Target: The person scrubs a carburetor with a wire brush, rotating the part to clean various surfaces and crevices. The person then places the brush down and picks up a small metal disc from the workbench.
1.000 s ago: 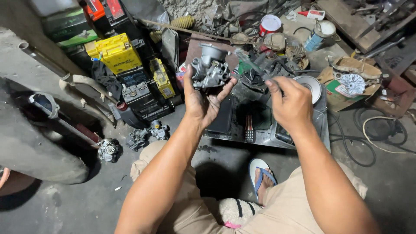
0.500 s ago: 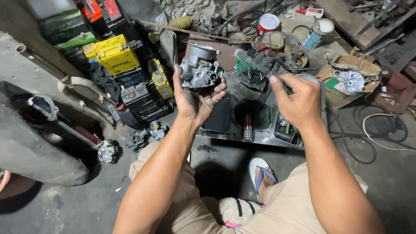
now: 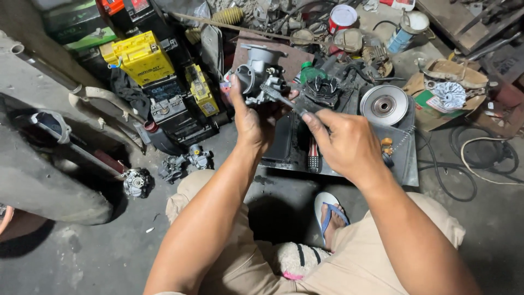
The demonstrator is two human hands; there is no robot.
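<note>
Up close: carburetor work over a cluttered workshop floor.

Nearest, a blue sandal point(image 3: 331, 214) planted on the concrete floor point(image 3: 82, 257) between bent knees. Above it, right hand point(image 3: 343, 143) closed in a pinch around a thin dark tool point(image 3: 285, 98), most likely a screwdriver, long axis slanting up and left from the fingers, tip touching the grey metal carburetor point(image 3: 260, 76). Left hand point(image 3: 250, 121) wrapped under and behind that carburetor, thumb up along its left side, holding it raised with the round throat tilted away; left hand nearer to it, right hand just beside, lower right. Beneath both, a dark metal tray point(image 3: 406, 164). Further out, a silver pulley disc point(image 3: 385, 105), yellow batteries point(image 3: 143, 57), a red-lidded can point(image 3: 343, 17), loose small carburetors point(image 3: 185, 164) at the left.
</note>
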